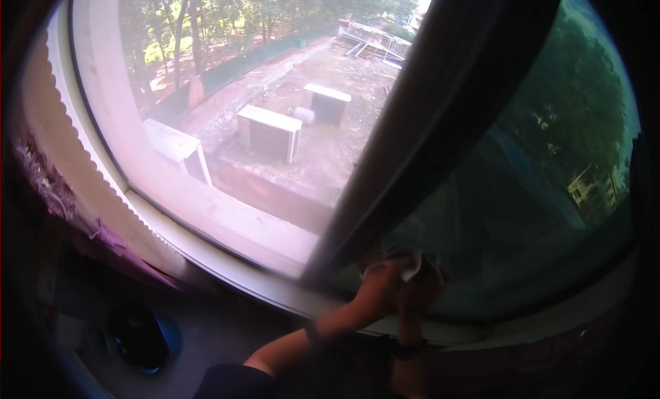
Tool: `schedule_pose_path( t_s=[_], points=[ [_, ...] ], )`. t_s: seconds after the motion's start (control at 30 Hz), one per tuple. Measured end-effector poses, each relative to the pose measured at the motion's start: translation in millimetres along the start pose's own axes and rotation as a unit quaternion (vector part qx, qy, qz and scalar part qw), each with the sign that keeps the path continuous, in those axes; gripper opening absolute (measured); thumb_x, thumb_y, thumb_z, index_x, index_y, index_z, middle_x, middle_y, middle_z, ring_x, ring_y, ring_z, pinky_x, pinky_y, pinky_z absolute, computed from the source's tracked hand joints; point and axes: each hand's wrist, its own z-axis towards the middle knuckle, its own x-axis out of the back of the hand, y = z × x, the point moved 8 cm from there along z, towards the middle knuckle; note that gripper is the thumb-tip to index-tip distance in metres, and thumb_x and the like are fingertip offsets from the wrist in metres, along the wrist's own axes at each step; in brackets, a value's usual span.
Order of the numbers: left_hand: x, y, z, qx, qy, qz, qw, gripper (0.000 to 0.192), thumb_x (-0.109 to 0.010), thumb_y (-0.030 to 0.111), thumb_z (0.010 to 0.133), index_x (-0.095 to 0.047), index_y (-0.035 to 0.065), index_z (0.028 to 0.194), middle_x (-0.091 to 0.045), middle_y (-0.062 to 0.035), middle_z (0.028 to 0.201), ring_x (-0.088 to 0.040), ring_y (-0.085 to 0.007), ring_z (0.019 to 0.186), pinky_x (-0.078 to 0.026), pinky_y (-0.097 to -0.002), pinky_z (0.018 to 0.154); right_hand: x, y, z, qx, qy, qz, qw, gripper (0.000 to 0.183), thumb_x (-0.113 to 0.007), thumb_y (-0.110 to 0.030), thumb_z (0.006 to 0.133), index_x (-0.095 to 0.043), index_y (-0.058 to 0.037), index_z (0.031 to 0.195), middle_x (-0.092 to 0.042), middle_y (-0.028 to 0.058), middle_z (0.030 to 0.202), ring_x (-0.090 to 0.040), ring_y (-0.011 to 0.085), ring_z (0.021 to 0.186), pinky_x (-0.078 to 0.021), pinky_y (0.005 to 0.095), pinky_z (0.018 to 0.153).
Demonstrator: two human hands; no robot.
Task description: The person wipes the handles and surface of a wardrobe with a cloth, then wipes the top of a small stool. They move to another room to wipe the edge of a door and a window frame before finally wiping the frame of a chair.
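Both of my hands are together low on the dark glass pane (495, 254) of a window, near its bottom left corner. My left hand (380, 289) grips a crumpled pale cloth or wad of paper (427, 267). Close beside it, my right hand (420, 293) holds the same wad, its fingers dim and partly hidden. The wad's edges stick up above the hands, by the glass. A dark band circles each wrist.
A thick dark frame post (428, 125) runs diagonally beside the pane. Left of it, a mesh-covered opening (268, 53) shows outdoor air-conditioner units (269, 133) and trees. A pale sill (221, 267) curves below. Purple fabric (111, 239) hangs left; a black-and-blue object (147, 337) sits lower down.
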Motion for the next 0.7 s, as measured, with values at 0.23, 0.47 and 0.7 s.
schedule_pose_path(
  t_s=[0.23, 0.47, 0.7],
  points=[
    [-0.1, -15.3, -19.1, 0.150, -0.038, -0.013, 0.988, 0.041, -0.058, 0.011, 0.079, -0.047, 0.0045, 0.117, -0.060, -0.0211, 0.099, -0.060, -0.0384, 0.088, -0.047, -0.0427, 0.075, -43.1, 80.1, -81.4, -0.459, 0.090, 0.572, 0.674, 0.030, -0.055, -0.024, 0.090, -0.048, -0.0015, 0.108, -0.059, 0.0084, 0.094, -0.057, 0.0148, 0.086, -0.0504, 0.0316, 0.075],
    [4.9, -15.2, -9.4, 0.093, 0.051, -0.056, 0.993, 0.035, -0.054, 0.010, 0.081, -0.049, 0.0047, 0.116, -0.058, -0.0208, 0.104, -0.060, -0.0350, 0.092, -0.048, -0.0399, 0.077, 4.5, 37.4, -35.9, 0.021, 0.126, 0.117, 0.985, 0.023, -0.057, -0.021, 0.088, -0.055, -0.0022, 0.101, -0.058, 0.0122, 0.096, -0.059, 0.0246, 0.083, -0.0483, 0.0362, 0.074],
    [29.0, 20.8, -13.6, 0.153, 0.037, -0.227, 0.961, 0.031, -0.050, 0.010, 0.085, -0.050, -0.0014, 0.114, -0.057, -0.0175, 0.106, -0.059, -0.0238, 0.095, -0.046, -0.0337, 0.081, 32.0, 66.2, -26.5, -0.074, 0.055, 0.254, 0.963, 0.026, -0.061, -0.019, 0.084, -0.055, -0.0017, 0.101, -0.057, 0.0134, 0.096, -0.056, 0.0271, 0.088, -0.0456, 0.0383, 0.077]
  ],
)
